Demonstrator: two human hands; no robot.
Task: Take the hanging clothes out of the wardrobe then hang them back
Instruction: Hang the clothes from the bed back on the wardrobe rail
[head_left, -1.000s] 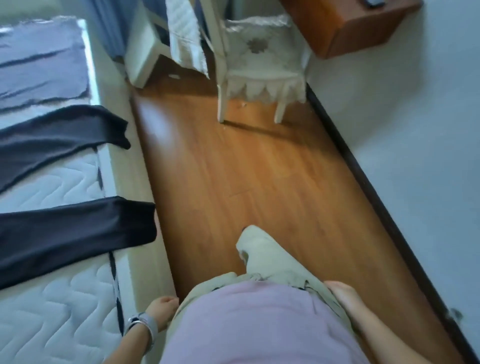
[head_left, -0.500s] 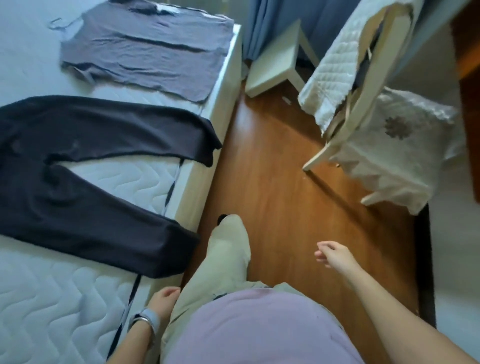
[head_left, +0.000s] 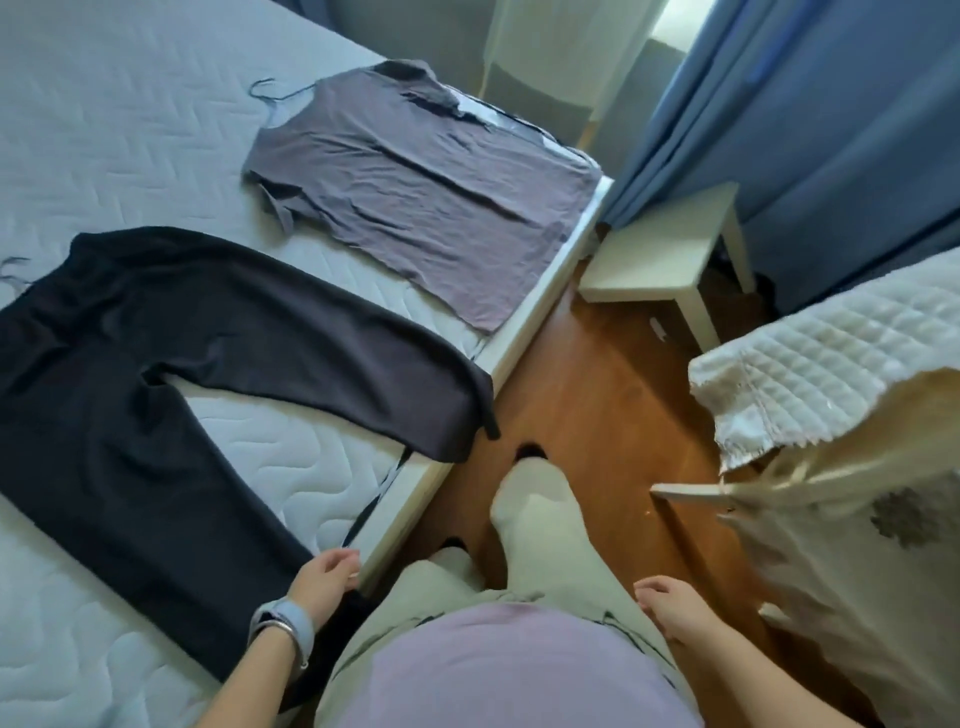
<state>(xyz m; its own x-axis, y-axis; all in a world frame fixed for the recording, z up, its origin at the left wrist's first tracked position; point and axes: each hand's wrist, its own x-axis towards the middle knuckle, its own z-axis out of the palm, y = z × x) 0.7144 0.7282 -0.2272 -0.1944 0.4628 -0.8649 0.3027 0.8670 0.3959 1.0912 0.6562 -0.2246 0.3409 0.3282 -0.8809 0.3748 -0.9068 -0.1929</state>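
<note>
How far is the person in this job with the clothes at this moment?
Done: two garments are out and spread flat on the bed, the grey top and the black trousers. In hand: nothing yet; the left hand is open at the hem of a trouser leg, and the right hand is empty. Left: hanging both back. No wardrobe is in view.

Home bedroom. Bed with a bare quilted mattress, black trousers and a grey-brown top laid flat on it; wood-look floor alongside. Blue curtains at the far side, small white side table below them, chair draped with a quilted white cover on the right.
</note>
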